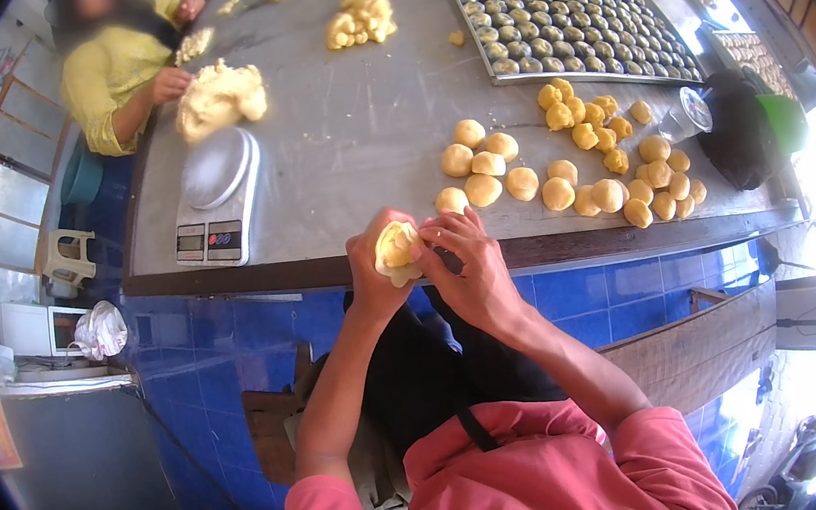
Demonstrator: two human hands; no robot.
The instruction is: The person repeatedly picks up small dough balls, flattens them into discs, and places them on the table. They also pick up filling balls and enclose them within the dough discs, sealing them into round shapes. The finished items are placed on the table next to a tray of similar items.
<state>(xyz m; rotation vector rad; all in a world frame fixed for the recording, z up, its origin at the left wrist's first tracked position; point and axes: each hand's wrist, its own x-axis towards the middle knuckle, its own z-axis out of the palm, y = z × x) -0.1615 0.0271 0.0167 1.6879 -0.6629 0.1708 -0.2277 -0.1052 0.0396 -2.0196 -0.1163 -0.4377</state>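
My left hand (373,266) is cupped around a pale dough wrapper (389,276) with a yellow filling (401,247) showing in its open top. From the right, my right hand (466,263) reaches over, its thumb pressing at the wrapper's edge and its fingers spread. Both hands are just above the near edge of the metal tabletop (338,172). Beyond my right fingertips lies a smooth dough ball (451,200), partly hidden. More dough balls (482,190) spread to the right, and rough yellow filling lumps (581,114) sit behind them.
A digital kitchen scale (216,194) stands at left, near a large dough mass (220,99) touched by a co-worker's hand (171,84). A metal tray (596,82) holds rows of dark-topped balls. At right are a plastic cup (682,114) and a black bag (730,135). A wooden bench (698,350) stands below.
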